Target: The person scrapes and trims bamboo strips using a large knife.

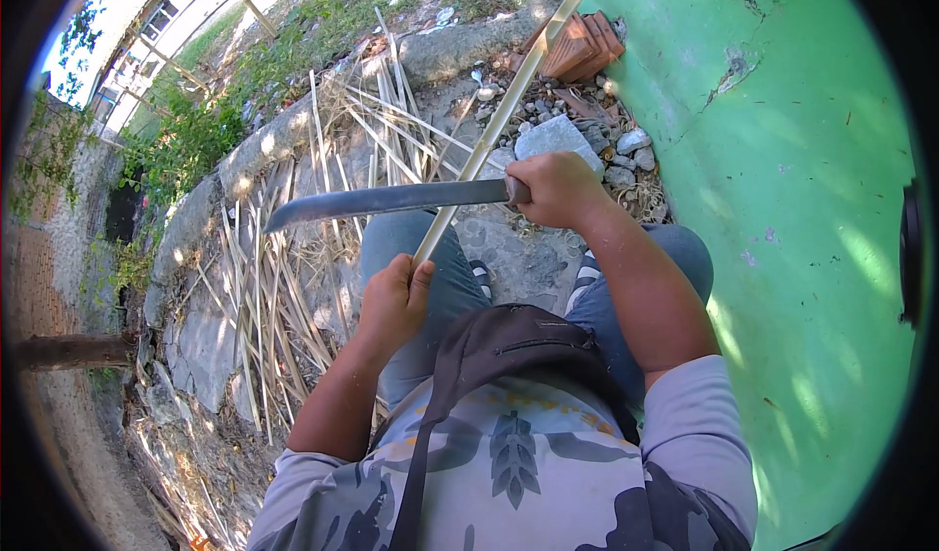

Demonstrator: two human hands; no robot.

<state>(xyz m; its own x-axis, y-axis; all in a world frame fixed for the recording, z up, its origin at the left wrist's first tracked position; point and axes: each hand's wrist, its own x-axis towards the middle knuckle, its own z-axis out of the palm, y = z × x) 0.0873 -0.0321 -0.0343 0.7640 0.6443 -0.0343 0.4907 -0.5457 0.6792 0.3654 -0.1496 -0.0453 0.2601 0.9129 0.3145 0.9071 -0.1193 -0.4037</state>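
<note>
My left hand [396,297] is closed round the near end of a long, pale split bamboo strip [509,106], which slants up and away to the right. In my right hand [558,189] is the handle of a machete [391,199], its dark blade pointing left. The blade lies across the strip a little beyond my left hand; whether it touches or only passes over it, I cannot tell. Both hands are above my knees, in front of a black bag [509,341] at my waist.
Cut bamboo strips [274,307] lie scattered on the stone ground to the left, with more strips [391,121] ahead. A pale stone block [559,143], rubble [626,160] and stacked clay tiles [582,47] stand ahead right. A green wall [782,209] runs along my right side.
</note>
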